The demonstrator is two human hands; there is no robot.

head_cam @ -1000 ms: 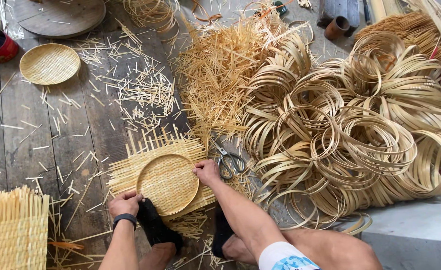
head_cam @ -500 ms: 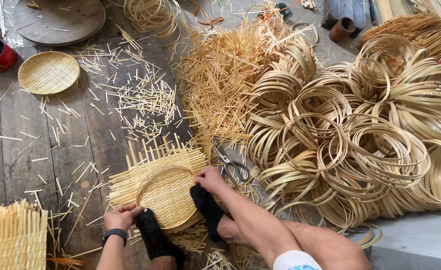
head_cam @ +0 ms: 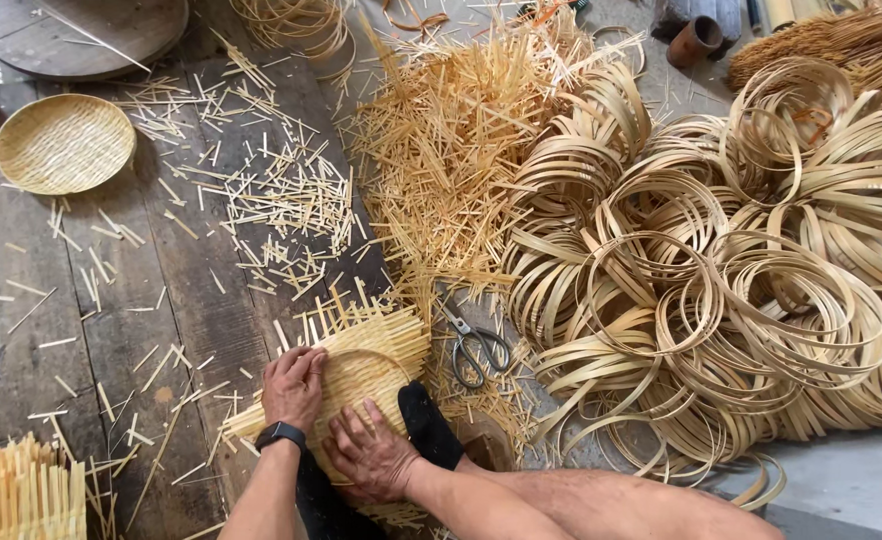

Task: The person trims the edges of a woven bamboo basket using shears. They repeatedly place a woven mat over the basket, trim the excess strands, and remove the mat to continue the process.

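A square woven bamboo mat (head_cam: 381, 345) with a round hoop pressed into it lies on the plank floor in front of me. My left hand (head_cam: 294, 385), with a dark watch on the wrist, presses flat on the mat's left rim. My right hand (head_cam: 371, 455) lies spread on the near part of the weave. Two feet in black socks (head_cam: 426, 425) pin the mat's near edge. Neither hand holds a tool.
Scissors (head_cam: 476, 350) lie just right of the mat. A big heap of bamboo hoops (head_cam: 721, 270) fills the right side. Cut strips (head_cam: 451, 140) pile up at centre top. A finished round tray (head_cam: 64, 143) sits far left; woven mats (head_cam: 21, 490) lie bottom left.
Both hands have come inward onto the woven piece: the left from its near-left edge up to the left rim, the right from its right rim down onto the near weave. The camera has tilted slightly.
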